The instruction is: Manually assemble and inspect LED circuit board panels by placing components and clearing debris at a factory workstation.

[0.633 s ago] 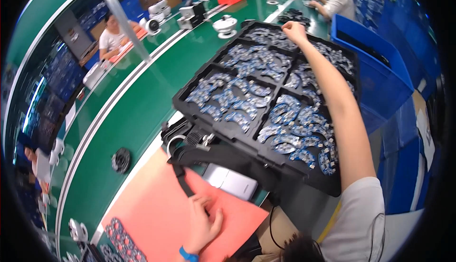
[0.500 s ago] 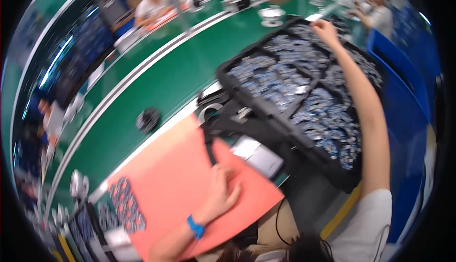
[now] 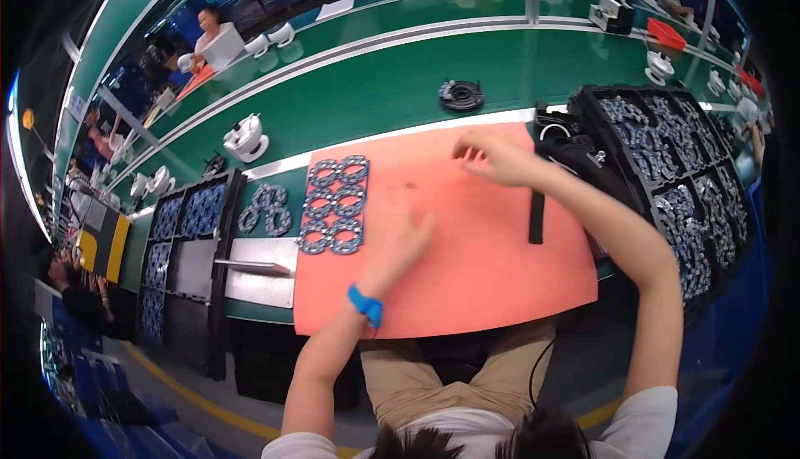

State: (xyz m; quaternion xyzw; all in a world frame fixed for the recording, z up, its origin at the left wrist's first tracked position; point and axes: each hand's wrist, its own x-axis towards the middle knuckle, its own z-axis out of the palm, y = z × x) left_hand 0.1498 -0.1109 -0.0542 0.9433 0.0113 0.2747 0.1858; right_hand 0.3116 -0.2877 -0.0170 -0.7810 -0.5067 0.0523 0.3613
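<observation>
My left hand (image 3: 400, 230) is over the orange mat (image 3: 475, 284), just right of a panel of joined ring-shaped circuit boards (image 3: 334, 205). Its fingers are smeared by motion, but the thumb stands apart and nothing shows in it. My right hand (image 3: 496, 159) hovers above the mat's far part, with its fingers curled together. Whatever they hold, if anything, is too small or hidden to name. A few loose ring-shaped boards (image 3: 265, 209) lie left of the panel. On the right stands a black compartment tray (image 3: 627, 159) full of small bluish parts.
Another black compartment tray (image 3: 218, 246) with blue boards stands at the left. A metal plate (image 3: 260, 271) is beside the mat. A black strap (image 3: 537, 217) lies on the mat's right side. Beyond are a black round part (image 3: 461, 94) and a white device (image 3: 246, 137) on the green conveyor (image 3: 358, 88).
My right hand has come back from the far edge of the right tray to above the mat. My left hand has moved closer to the board panel. The view has turned left.
</observation>
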